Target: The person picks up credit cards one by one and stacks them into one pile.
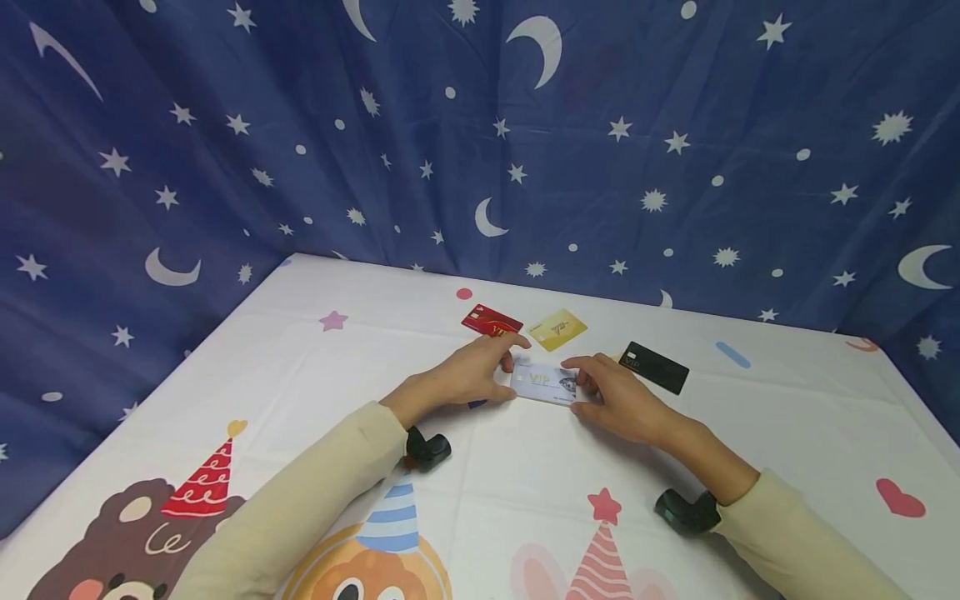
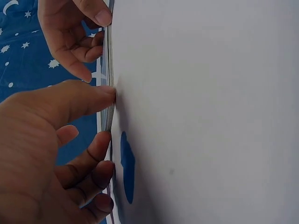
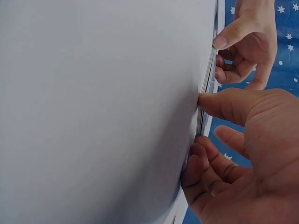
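- Silver VIP card stack (image 1: 542, 385): between our fingertips (image 1: 506, 392); we judge it light, stiff, slick; best held by short edges.
- Left hand (image 1: 472, 372): pinches its left end.
- Right hand (image 1: 621, 400): pinches its right end.

Card stack (image 3: 202, 109): several thin layers at the edge, long side roughly left-right, between both hands on the white cloth (image 1: 517, 492).
Top card (image 1: 542, 384): pale silver-blue, gold "VIP", chip at left, dark motif at right, face up.
Left hand (image 1: 474, 372): thumb and fingers at stack's left end.
Right hand (image 1: 622, 400): same at right end.
Red card (image 1: 489, 318): face up, partly behind left hand.
Black card (image 1: 655, 368): face up, slanted, just beyond right hand.
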Tool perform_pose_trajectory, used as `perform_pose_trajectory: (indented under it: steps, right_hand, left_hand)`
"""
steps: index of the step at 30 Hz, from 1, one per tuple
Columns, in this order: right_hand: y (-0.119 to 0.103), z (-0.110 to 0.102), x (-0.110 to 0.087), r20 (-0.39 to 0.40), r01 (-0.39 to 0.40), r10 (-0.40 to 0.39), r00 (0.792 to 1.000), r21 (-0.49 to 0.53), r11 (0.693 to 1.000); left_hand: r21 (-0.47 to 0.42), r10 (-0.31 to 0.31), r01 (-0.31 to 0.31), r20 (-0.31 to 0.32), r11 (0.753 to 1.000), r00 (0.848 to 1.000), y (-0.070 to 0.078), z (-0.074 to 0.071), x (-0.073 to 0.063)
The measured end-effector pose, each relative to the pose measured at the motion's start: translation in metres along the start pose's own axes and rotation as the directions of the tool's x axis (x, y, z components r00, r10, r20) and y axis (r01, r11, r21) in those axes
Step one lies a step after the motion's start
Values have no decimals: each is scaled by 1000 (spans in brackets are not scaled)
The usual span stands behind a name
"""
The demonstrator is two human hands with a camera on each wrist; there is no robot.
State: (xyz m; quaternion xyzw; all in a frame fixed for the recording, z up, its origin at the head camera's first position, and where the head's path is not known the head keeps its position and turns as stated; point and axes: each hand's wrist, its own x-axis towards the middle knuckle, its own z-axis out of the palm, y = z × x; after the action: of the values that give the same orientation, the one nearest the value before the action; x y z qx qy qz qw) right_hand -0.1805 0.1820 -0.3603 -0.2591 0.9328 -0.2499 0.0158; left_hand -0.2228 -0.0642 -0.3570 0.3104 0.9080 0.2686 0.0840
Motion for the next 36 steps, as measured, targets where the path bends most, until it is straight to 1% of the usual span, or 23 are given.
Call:
perform_pose_trajectory:
  steps: [5,10,13,17,19,22,25,28,32,36]
  right_hand:
    - [-1,0,0,-6,13,-13,1000,-2,1000]
    - [-2,0,0,8,-4,4,1000,-5,1000]
    - [-2,-1,1,24,-18,18,1000,-2,1000]
    - [-1,-5,0,44,-14,14,999,4,1000]
    - [0,-9,0,40,-11,10,999,5,1000]
    - [1,-15,1,11,3,-3,1000,-1,1000]
    - [1,-19,2,-17,23,-24,1000,-11,1000]
    - [-2,-21,7,-30,37,-38,999,-19,999]
    - [-10,-20,18,-40,18,-18,999,-6,1000]
    - [-19,-17,32,-47,-1,2,999,24,1000]
  left_hand:
    - [18,6,-6,-3,1000,1000,1,0,0]
    - [19,6,-6,-1,1000,1000,1,1,1]
    - [7,-7,6,5,1000,1000,1,0,1]
    - [-25,-21,21,18,999,1000,0,-2,-1]
    - [-38,-26,26,16,999,1000,-2,-5,-2]
    - [-55,-40,40,-8,998,999,-6,-12,-4]
    - [-69,-52,48,-58,996,997,-13,-20,-7]
    - [-80,-51,42,-111,996,992,-19,-28,-8]
    - [-106,-70,53,-161,993,984,-29,-36,-7]
    - [-110,-104,83,-201,990,974,-40,-41,-3]
